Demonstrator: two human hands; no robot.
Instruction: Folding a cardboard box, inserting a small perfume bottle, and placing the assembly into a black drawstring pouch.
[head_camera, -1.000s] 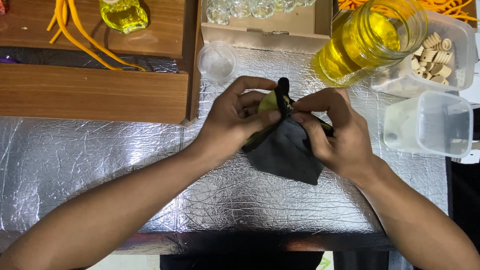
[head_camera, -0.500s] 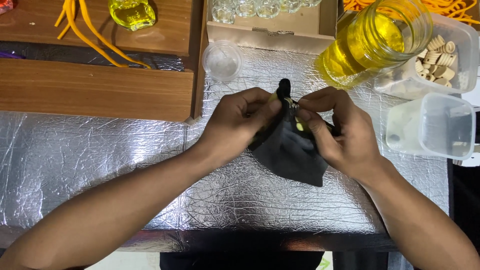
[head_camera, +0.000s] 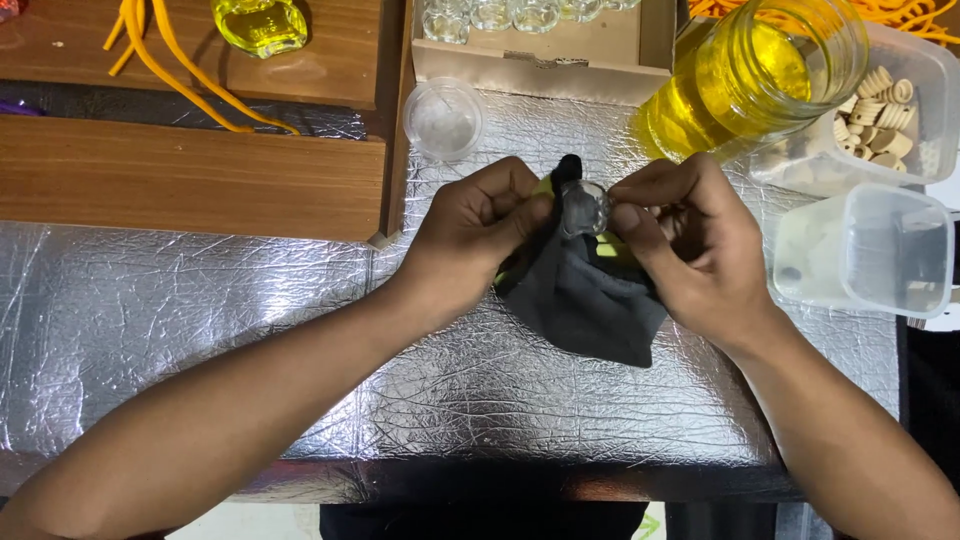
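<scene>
Where the foil-covered desk (head_camera: 200, 330) fills mid-frame, left hand (head_camera: 478, 235) and right hand (head_camera: 690, 250) pinch their fingers closed on a small clear glass bottle (head_camera: 585, 207) wrapped in dark grey cloth (head_camera: 590, 295); large jar of yellow liquid (head_camera: 750, 75) upper right.

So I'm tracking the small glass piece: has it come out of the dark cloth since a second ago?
Yes. The small glass piece now shows bare above the dark cloth, between both hands' fingertips, below the cardboard box.
</scene>
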